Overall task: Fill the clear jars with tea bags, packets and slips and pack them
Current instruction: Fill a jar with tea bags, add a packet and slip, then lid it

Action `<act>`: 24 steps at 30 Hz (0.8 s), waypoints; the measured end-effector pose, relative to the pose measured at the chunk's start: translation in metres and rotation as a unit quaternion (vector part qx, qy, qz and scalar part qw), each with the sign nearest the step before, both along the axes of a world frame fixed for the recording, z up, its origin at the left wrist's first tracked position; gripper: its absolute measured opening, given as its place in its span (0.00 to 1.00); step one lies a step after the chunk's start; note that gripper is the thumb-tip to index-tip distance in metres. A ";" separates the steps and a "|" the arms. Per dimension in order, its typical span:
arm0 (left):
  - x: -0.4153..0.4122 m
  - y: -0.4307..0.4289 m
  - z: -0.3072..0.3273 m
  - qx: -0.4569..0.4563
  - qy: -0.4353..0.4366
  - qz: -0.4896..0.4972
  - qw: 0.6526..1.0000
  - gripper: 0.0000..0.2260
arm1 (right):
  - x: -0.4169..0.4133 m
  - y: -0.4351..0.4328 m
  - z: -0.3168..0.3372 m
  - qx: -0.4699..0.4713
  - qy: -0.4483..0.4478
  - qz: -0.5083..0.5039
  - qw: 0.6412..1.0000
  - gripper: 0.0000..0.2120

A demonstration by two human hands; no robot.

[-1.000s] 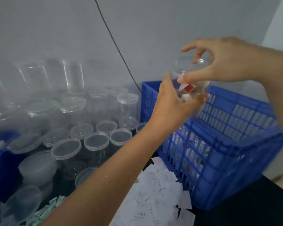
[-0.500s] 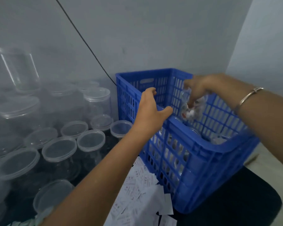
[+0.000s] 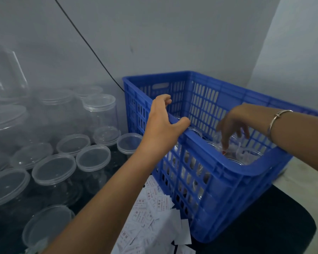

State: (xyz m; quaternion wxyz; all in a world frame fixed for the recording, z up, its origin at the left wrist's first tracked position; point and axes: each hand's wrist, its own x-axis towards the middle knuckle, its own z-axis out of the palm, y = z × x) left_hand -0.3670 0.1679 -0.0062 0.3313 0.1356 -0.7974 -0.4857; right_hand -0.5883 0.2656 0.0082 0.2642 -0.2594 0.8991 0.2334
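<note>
Clear plastic jar [image 3: 231, 150] (red tag [image 3: 224, 152] inside) sits in the blue plastic crate [image 3: 228, 180]; my right hand [image 3: 244, 120] spreads above it, left hand [image 3: 162, 123] slack.

Dim, cool, bluish light; brighter on right wall [image 3: 292, 52]. Stacked clear jars [image 3: 99, 114] at left hazy, smeared; soft glare on lids [image 3: 93, 157]. Slight motion blur on right hand [image 3: 235, 123] inside blue crate [image 3: 228, 173]. Wide-angle bending at frame edges. Shadows soft.

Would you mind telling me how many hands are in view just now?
2. The left hand is at the near rim of the blue crate; the right hand reaches down inside it toward a clear jar. No others show.
</note>
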 end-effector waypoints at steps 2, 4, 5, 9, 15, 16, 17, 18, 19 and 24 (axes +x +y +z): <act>-0.001 0.000 -0.001 -0.001 0.002 0.000 1.000 0.27 | -0.002 -0.003 -0.004 -0.006 -0.022 -0.022 0.999 0.46; -0.001 0.000 -0.001 -0.008 0.002 0.002 1.000 0.27 | -0.003 -0.005 -0.007 -0.021 -0.039 -0.038 0.998 0.42; -0.001 0.000 -0.001 -0.013 0.000 0.003 1.000 0.27 | -0.003 -0.005 -0.008 -0.027 -0.045 -0.045 0.998 0.41; 0.002 0.002 0.002 -0.027 -0.014 0.008 0.999 0.27 | 0.001 -0.004 -0.005 -0.073 -0.052 -0.050 0.995 0.38; 0.019 0.008 0.008 -0.046 -0.036 0.006 0.998 0.27 | 0.029 -0.005 0.055 -0.516 -0.035 0.035 0.855 0.11; 0.025 0.007 0.007 -0.037 -0.029 0.000 0.999 0.27 | 0.043 -0.005 0.064 -0.575 -0.043 0.049 0.816 0.09; 0.031 0.007 0.004 -0.033 -0.021 0.000 0.999 0.26 | 0.060 -0.006 0.073 -0.610 -0.047 0.076 0.788 0.08; 0.039 0.006 0.000 -0.033 -0.014 0.004 0.999 0.24 | 0.079 -0.006 0.079 -0.626 -0.050 0.114 0.770 0.08; 0.046 0.004 -0.005 -0.034 -0.007 0.014 0.999 0.22 | 0.099 -0.007 0.083 -0.631 -0.050 0.154 0.758 0.07; 0.087 -0.020 -0.025 0.031 0.047 0.106 0.993 0.10 | 0.208 -0.024 0.088 -0.571 -0.023 0.315 0.758 0.08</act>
